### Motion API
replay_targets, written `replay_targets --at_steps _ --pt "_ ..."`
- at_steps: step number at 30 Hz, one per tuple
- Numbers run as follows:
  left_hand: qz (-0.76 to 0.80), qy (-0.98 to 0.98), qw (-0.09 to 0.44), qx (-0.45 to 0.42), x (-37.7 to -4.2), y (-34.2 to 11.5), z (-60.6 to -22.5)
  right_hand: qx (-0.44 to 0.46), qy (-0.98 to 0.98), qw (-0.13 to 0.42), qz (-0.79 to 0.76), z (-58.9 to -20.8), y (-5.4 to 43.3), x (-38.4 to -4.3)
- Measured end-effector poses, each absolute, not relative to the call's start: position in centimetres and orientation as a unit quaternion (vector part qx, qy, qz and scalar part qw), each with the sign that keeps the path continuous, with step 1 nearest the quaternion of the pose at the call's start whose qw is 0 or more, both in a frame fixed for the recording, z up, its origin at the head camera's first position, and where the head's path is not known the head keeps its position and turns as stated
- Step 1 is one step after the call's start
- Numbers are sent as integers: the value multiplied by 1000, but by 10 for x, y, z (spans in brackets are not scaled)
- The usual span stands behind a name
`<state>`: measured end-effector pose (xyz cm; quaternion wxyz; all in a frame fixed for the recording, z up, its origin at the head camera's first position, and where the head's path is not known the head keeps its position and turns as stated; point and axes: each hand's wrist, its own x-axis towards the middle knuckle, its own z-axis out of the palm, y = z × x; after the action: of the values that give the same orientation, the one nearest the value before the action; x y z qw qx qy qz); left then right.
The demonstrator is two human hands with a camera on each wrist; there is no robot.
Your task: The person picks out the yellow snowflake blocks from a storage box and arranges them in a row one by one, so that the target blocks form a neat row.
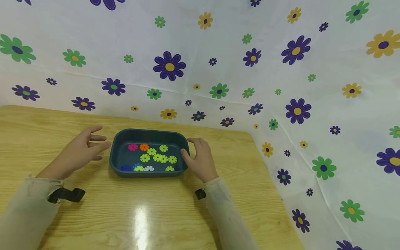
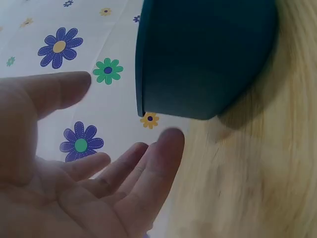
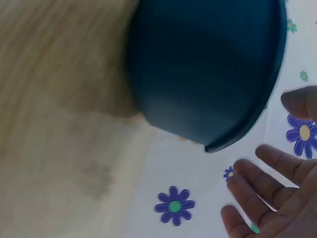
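Observation:
A dark blue-green plastic bin (image 1: 148,174) stands on the table between the two hands. Inside lie notched, flower-like plastic discs: one pink disc (image 1: 132,147), one orange disc (image 1: 144,147), several yellow-green discs (image 1: 145,158), blue discs (image 1: 126,168) and a white disc (image 1: 149,168). My left hand (image 1: 79,149) is off the bin's left end, fingers spread and pointing at it, holding nothing. At the right end is my right hand (image 1: 200,159), its thumb overlapping the rim in the head view. The right wrist view shows its loosely extended fingers (image 3: 255,196) beside the bin wall, gripping nothing.
The wooden table (image 1: 109,211) carries the bin near its back. A white cloth with printed flowers (image 1: 187,41) hangs behind the table and along its right side. Dark straps (image 1: 70,195) show at both sleeve cuffs.

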<state>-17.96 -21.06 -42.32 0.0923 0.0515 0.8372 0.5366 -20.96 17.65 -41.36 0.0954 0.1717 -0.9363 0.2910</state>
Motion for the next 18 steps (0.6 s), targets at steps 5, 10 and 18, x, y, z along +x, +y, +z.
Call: replay_targets --at_steps 5,10,18 --pt "596 790 136 54 -182 -207 -431 189 -908 29 372 -396 167 -209" --pt "605 778 160 52 -182 -201 -438 190 -905 -89 372 -382 156 -218" --pt "623 763 166 44 -178 -197 -438 174 -911 -201 314 -368 146 -241"
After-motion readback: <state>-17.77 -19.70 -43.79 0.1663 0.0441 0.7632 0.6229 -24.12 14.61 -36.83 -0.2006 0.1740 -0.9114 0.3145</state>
